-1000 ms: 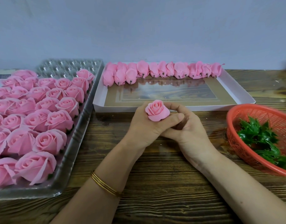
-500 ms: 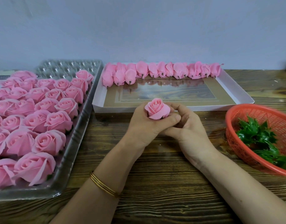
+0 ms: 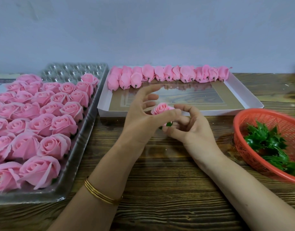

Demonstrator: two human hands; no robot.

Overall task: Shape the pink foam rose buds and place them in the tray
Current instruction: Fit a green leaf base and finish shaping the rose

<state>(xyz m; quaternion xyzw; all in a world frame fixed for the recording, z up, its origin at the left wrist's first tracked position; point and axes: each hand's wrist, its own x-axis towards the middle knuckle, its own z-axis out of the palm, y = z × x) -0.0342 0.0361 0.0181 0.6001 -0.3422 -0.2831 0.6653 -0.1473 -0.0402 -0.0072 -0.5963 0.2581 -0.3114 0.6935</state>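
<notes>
Foam rose bud (image 3: 161, 108), pink and opened, is held over the wooden table (image 3: 160, 189), just in front of the white box (image 3: 218, 112). The right hand (image 3: 191, 132) curls its fingers round the bud's green base. The left hand (image 3: 140, 120) is spread wide, only its thumb resting on the petals (blurred there). Shaped roses (image 3: 43, 124) fill most of the clear tray (image 3: 86, 130) at left.

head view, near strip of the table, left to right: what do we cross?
clear tray of shaped roses → left hand → pink rose bud → right hand → red basket of green leaves. White box behind overlaps the hands; omitted.
</notes>
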